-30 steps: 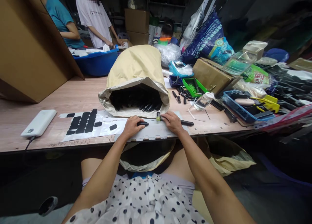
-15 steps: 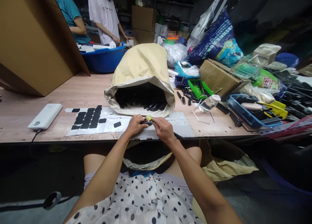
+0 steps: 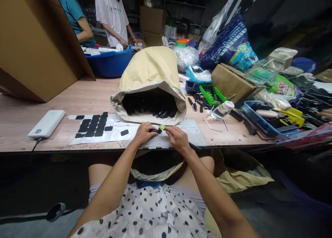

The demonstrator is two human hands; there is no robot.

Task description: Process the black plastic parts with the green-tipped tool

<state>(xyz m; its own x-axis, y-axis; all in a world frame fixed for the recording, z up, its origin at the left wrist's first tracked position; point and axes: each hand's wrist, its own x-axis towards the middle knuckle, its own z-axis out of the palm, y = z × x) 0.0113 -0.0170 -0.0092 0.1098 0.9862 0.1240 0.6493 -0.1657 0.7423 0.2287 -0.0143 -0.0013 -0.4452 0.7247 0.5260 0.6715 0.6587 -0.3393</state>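
My left hand (image 3: 142,133) is closed round a short black rod-shaped part (image 3: 155,130) just above the table's near edge. My right hand (image 3: 176,137) pinches a small yellow-green piece (image 3: 162,127) against the rod's right end. Both hands hover over a grey notched mat (image 3: 166,140). Right behind them lies a tan paper sack (image 3: 150,72) on its side, its mouth full of black parts (image 3: 150,105). To the left lies a white sheet with several black stickers (image 3: 93,124).
A white power bank (image 3: 46,123) with a cable lies far left, beside a big cardboard box (image 3: 33,44). A clear bottle (image 3: 221,110), green tray (image 3: 212,94), blue basket (image 3: 261,119) and loose black parts crowd the right. Two people stand by a blue tub (image 3: 110,62). An open sack (image 3: 155,165) sits between my knees.
My right hand has let go of the long black tool on the mat and come up to the rod in my left hand, bringing the yellow-green piece to its end. The view shifted slightly.
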